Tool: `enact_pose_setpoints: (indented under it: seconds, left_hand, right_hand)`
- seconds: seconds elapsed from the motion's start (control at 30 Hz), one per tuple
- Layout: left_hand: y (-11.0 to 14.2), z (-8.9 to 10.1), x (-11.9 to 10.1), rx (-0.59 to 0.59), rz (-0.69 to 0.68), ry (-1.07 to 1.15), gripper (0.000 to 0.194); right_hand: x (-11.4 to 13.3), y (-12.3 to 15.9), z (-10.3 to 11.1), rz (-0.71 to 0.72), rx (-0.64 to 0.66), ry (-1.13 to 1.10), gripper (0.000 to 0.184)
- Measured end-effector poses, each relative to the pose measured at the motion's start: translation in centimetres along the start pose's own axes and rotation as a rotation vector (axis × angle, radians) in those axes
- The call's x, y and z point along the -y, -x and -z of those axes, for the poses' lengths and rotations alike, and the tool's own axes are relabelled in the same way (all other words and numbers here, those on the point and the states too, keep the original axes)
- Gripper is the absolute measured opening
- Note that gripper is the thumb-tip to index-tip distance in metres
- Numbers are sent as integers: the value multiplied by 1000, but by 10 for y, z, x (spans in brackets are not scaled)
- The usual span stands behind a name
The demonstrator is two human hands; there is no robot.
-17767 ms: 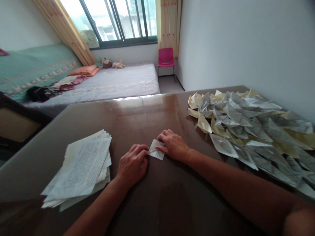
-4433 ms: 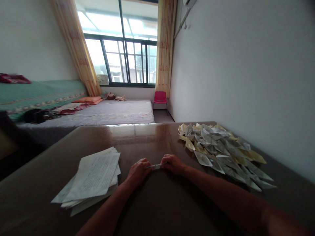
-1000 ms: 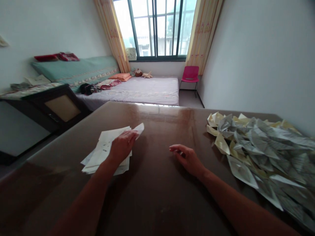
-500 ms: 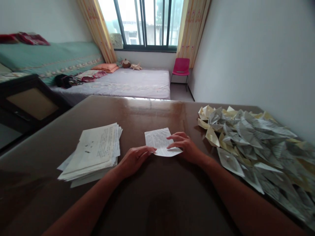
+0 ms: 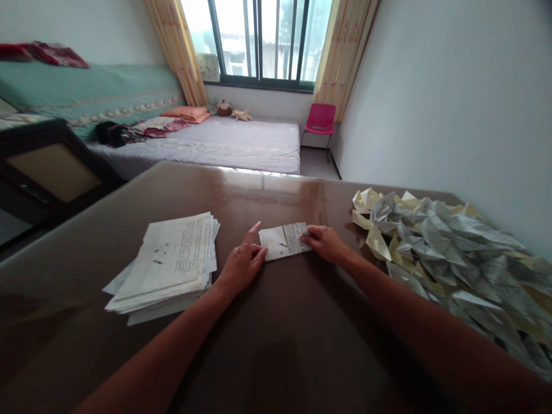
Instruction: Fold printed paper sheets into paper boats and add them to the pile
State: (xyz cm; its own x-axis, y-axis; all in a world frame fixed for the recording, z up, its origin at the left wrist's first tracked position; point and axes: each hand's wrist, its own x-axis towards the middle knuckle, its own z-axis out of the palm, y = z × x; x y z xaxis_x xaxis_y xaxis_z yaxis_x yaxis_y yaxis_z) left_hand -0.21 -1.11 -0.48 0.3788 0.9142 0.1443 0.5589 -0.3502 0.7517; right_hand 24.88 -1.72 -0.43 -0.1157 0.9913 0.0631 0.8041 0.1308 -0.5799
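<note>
A small folded sheet of printed paper (image 5: 284, 240) is between my hands, over the middle of the table. My right hand (image 5: 328, 244) pinches its right end, thumb on top. At the lower left corner, the thumb of my left hand (image 5: 244, 261) presses on the paper while the index finger points up and away from it. The other fingers of that hand are curled and partly hidden. Left of my left hand lies a stack of loose printed sheets (image 5: 166, 264). Beyond my right hand spreads a heap of folded paper boats (image 5: 431, 241), white and yellowish.
The glossy brown table (image 5: 267, 322) reaches toward a bed (image 5: 241, 144) and a pink chair (image 5: 321, 119) under the window. A dark cabinet (image 5: 52, 167) stands at the left. The white wall (image 5: 452, 103) runs along the right side.
A second ago my left hand held a sheet at the stack and my right hand was free. The sheet came between both hands, and now shows folded smaller with its other side up.
</note>
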Motion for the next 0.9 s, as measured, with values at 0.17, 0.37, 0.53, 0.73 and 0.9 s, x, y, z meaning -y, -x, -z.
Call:
enact_pose_setpoints:
  seconds: [0.17,0.37,0.53,0.73,0.9]
  left_hand:
    - [-1,0,1,7,-39,-149,36]
    - [-1,-3,5,4,-52,-340,32]
    - [0,-4,3,14,-35,-456,32]
    - [1,-4,-3,38,-14,-561,34]
    - [1,-5,-6,63,-38,-668,33]
  right_hand:
    - [3,-3,-9,-94,-136,207,27]
    - [3,-2,-18,-90,-166,281,28]
    - [4,-10,-17,-119,-150,358,32]
    - [10,-10,-18,-157,-124,450,33]
    - [12,-11,-19,-182,-128,480,37]
